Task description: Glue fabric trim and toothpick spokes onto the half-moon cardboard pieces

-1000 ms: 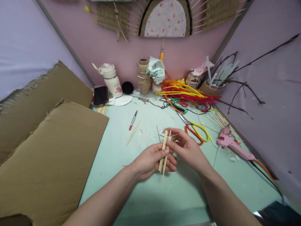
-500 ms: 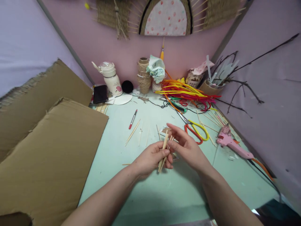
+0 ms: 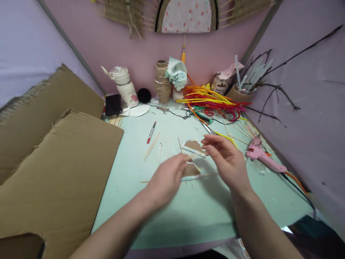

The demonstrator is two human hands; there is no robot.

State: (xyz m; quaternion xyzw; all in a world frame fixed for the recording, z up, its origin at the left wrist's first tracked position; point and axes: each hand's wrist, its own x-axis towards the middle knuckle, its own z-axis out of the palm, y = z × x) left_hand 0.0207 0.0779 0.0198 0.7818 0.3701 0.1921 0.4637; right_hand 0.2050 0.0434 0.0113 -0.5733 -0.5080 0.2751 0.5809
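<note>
My left hand [image 3: 167, 177] is turned palm down over the middle of the table, blurred, its fingers closed on thin wooden sticks [image 3: 191, 157]; only their pale ends show past the fingertips. To its right, my right hand [image 3: 226, 160] is raised with its fingers curved and a gap to the thumb; nothing shows between them. Two small cardboard pieces with white edging lie between the hands: the upper one [image 3: 194, 145] near my right fingertips, the lower one [image 3: 192, 170] partly behind my left hand. A stick runs along the lower piece's bottom edge.
Large cardboard sheets [image 3: 61, 172] cover the left side. A red marker [image 3: 151, 132] and loose sticks [image 3: 151, 146] lie mid-table. Scissors [image 3: 208, 128] sit behind my right hand, and a pink glue gun [image 3: 265, 158] at right. Bottle [image 3: 126, 88], twine [image 3: 162, 82] and pipe cleaners [image 3: 212, 100] stand or lie behind.
My hands have moved apart. The left has turned over, hiding most of the stick bundle, while the right has shifted right, partly covering the scissors. Both cardboard pieces now show more.
</note>
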